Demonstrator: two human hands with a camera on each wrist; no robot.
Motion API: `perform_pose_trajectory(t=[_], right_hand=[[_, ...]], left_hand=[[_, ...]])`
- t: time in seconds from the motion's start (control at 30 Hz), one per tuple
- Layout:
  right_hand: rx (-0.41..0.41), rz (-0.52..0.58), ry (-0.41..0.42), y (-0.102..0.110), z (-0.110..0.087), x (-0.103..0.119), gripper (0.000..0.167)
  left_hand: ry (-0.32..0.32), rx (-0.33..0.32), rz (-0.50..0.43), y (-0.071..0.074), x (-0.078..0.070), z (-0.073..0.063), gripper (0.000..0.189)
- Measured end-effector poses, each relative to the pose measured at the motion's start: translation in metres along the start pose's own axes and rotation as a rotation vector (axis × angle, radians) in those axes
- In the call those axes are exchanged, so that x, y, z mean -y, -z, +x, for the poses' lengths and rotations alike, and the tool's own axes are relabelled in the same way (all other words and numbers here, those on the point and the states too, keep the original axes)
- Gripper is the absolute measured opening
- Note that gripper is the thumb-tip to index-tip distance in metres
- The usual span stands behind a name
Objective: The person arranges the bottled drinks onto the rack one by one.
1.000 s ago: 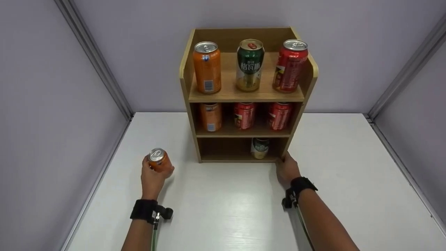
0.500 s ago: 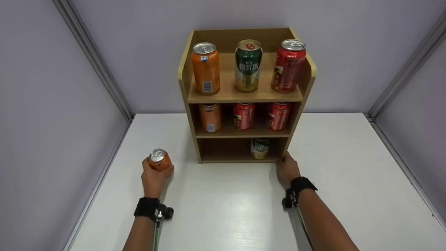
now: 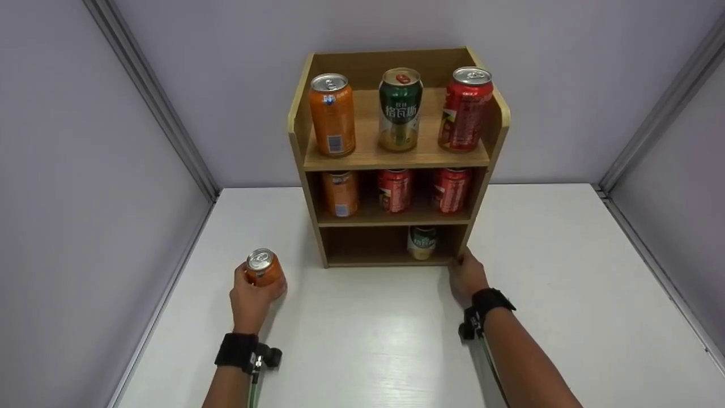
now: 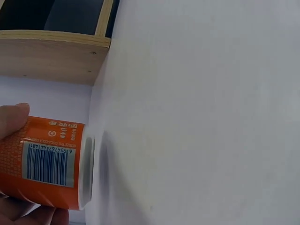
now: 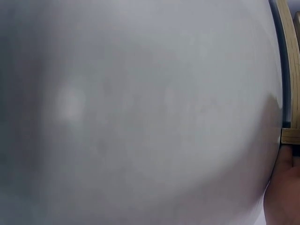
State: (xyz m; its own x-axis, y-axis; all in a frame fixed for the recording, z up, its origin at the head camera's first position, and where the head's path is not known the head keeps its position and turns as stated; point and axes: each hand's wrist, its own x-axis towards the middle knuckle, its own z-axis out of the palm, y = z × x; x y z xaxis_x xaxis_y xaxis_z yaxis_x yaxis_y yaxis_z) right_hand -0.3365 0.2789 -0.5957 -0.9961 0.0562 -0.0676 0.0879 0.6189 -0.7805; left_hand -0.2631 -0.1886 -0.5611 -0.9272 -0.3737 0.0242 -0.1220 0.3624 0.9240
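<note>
White table point(image 3: 368, 340), grey walls on three sides. Wooden shelf unit point(image 3: 391, 161) stands at the back middle. Top shelf: orange can point(image 3: 332, 115), green can point(image 3: 400, 110), red can point(image 3: 465, 109). Middle shelf: orange can, two red cans. Bottom shelf: one green can point(image 3: 422, 242), right of centre. Another orange can point(image 3: 261, 267) near the table's left edge.

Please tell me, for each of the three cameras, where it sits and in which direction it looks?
Head: looks forward and down at the wooden shelf and white table; both forearms, left hand, right hand show.
Left wrist: looks along the table past the orange can towards the shelf; fingertips show.
Right wrist: looks at the table and shelf corner; fingers show.
Head and left wrist share the orange can.
</note>
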Motion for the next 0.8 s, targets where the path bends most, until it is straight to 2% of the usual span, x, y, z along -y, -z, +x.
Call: perform_pose_trajectory(t=[0.2, 0.33, 0.43, 0.63, 0.8], right_hand=[[0.007, 0.006, -0.016, 0.0, -0.001, 0.0, 0.055], [0.004, 0.003, -0.029, 0.0, -0.002, 0.002, 0.054], [0.004, -0.002, -0.037, 0.001, -0.002, 0.004, 0.055], [0.009, -0.008, -0.035, 0.002, -0.003, 0.005, 0.055], [0.027, 0.001, -0.053, 0.003, -0.003, 0.006, 0.056]], left_hand=[[-0.013, 0.019, 0.022, -0.002, -0.013, -0.015, 0.091], [-0.054, 0.027, 0.05, -0.008, -0.023, -0.024, 0.089], [-0.087, 0.028, 0.064, -0.013, -0.03, -0.029, 0.088], [-0.107, 0.06, 0.042, -0.024, -0.05, -0.038, 0.089], [-0.155, 0.08, 0.058, -0.033, -0.066, -0.041, 0.087]])
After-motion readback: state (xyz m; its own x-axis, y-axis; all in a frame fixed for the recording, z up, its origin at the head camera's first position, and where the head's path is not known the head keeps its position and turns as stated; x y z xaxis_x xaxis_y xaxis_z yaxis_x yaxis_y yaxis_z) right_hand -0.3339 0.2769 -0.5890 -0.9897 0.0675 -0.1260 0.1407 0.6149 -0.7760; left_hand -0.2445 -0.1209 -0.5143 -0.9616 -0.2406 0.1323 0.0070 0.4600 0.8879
